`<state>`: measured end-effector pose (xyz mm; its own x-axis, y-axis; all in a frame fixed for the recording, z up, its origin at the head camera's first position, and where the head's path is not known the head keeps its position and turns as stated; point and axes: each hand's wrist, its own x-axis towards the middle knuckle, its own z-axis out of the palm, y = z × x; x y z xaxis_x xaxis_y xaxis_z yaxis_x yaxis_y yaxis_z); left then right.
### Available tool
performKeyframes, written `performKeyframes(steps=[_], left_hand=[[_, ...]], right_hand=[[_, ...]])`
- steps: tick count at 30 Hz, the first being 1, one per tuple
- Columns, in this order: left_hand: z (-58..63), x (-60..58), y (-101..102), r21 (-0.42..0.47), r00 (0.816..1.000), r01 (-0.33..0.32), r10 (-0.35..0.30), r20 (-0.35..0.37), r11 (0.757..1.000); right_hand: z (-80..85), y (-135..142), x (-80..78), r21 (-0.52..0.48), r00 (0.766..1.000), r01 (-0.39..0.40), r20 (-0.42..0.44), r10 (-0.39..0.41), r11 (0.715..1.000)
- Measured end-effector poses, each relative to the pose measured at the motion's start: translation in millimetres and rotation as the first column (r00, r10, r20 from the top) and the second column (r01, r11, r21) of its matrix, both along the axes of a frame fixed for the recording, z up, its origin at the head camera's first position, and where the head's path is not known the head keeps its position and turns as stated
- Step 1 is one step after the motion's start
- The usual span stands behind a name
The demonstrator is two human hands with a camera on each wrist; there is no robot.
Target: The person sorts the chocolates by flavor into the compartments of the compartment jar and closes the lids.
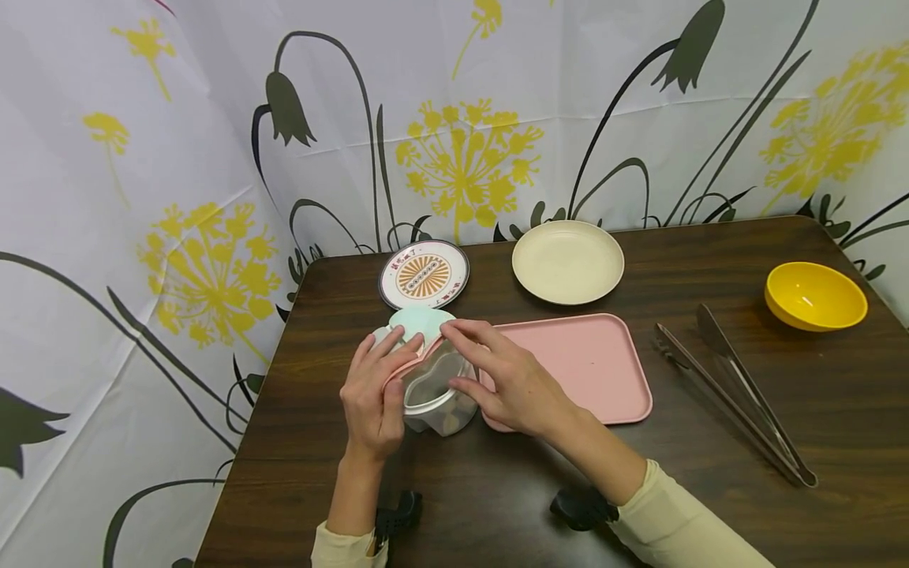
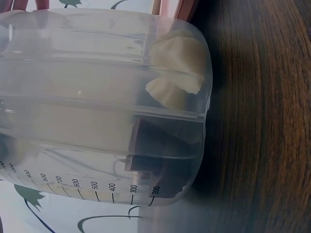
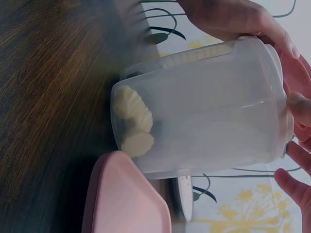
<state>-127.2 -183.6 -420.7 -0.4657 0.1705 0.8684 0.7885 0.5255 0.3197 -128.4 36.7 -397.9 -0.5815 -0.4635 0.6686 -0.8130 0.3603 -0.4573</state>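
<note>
A clear plastic container [image 1: 440, 414] with a white rim stands on the dark wooden table. In the left wrist view its wall bears black measuring marks. Inside, pale ridged dumpling-like pieces [image 3: 133, 116] lie on the bottom, along with a dark block-like shape [image 2: 163, 158], blurred by the plastic. Its lid, pink and mint [image 1: 419, 319], is tilted up, exposing the opening. My left hand [image 1: 376, 394] grips the lid's left side, thumb low, fingers across it. The index finger of my right hand [image 1: 511, 379] touches the lid's right edge; its thumb is apart, near the rim.
Right of the container lies a pink tray [image 1: 578, 363]. Behind are a patterned plate [image 1: 426, 272] and a cream plate [image 1: 568, 260]. Metal tongs [image 1: 746, 402] rest farther right, with a yellow bowl [image 1: 813, 296] beyond. A floral cloth [image 1: 497, 63] hangs behind the table.
</note>
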Motion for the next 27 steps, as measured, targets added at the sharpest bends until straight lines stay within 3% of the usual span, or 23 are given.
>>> performKeyframes(steps=[14, 27], left_hand=[[1.9, 0.0, 0.0, -0.039, 1.0, -0.004, 0.003, -0.023, 0.999], [0.2, 1.2, -2.3, -0.046, 1.0, 0.026, -0.026, 0.0, 0.999]], right_hand=[[-2.6, 0.3, 1.7, -0.074, 1.0, 0.008, -0.018, -0.01, 0.997], [-6.4, 4.9, 5.5, -0.03, 0.999, 0.034, -0.032, -0.035, 0.999]])
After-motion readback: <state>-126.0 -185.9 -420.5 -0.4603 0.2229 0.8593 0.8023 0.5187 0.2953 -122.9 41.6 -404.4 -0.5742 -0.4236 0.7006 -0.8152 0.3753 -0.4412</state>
